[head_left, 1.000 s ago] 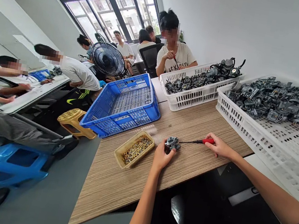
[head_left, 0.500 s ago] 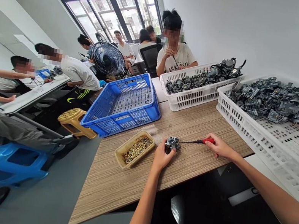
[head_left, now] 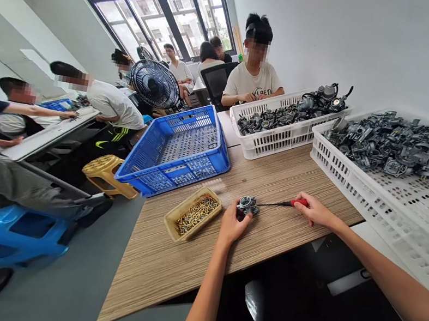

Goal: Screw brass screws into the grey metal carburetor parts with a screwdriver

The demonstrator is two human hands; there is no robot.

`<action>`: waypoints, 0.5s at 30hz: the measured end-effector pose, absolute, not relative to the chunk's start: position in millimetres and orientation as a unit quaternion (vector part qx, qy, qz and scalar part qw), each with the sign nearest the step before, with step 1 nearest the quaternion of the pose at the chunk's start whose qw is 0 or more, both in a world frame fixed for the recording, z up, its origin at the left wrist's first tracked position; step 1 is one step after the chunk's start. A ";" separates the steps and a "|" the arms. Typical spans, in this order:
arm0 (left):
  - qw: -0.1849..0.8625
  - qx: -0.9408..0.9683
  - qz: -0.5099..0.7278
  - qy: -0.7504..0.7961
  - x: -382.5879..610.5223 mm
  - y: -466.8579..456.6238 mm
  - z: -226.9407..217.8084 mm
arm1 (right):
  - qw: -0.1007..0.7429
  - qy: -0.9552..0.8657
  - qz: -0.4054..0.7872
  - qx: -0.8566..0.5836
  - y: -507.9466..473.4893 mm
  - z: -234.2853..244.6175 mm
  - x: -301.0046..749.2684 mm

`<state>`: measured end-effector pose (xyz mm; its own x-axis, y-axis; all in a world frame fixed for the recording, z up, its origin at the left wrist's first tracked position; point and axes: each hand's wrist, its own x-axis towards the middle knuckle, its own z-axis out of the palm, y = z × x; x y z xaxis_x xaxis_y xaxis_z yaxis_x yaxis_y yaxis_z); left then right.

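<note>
My left hand is closed round a small grey metal carburetor body at the table's middle. In my right hand is the red handle of a screwdriver, held nearly level. Its dark shaft points left, and the tip meets the right side of the carburetor body; the exact contact point is too small to make out. Left of my left hand stands a cream tub holding many small brass-coloured screw-like parts.
Beyond the tub, a blue crate sits along the wooden table's far edge. Two white crates, one with assembled carburetors, one with loose grey castings, stand at the right. A co-worker sits opposite; others are at the left.
My hands, the screwdriver and the carburetor body stay almost still. The co-worker opposite has lowered a raised hand, and a standing person at the left has reached further over the other table.
</note>
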<state>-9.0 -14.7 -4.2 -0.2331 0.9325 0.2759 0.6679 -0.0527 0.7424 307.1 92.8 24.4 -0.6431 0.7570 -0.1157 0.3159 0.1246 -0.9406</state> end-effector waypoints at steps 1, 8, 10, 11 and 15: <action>0.160 0.597 0.412 0.670 -8.9 -14.9 -4.0 | 0.200 -0.724 0.547 -0.369 92.6 24.7 307.1; 0.159 0.601 0.408 0.668 -8.5 -15.7 -1.1 | 0.215 -0.726 0.544 -0.362 92.7 22.8 307.1; 0.159 0.603 0.408 0.666 -8.4 -15.7 -0.7 | 0.212 -0.725 0.544 -0.366 92.7 22.8 306.8; 0.159 0.604 0.409 0.666 -8.3 -15.7 -0.5 | 0.211 -0.725 0.543 -0.367 92.7 22.9 306.7; 0.163 0.602 0.412 0.664 -7.3 -15.4 0.1 | 0.208 -0.725 0.542 -0.371 92.8 22.7 306.5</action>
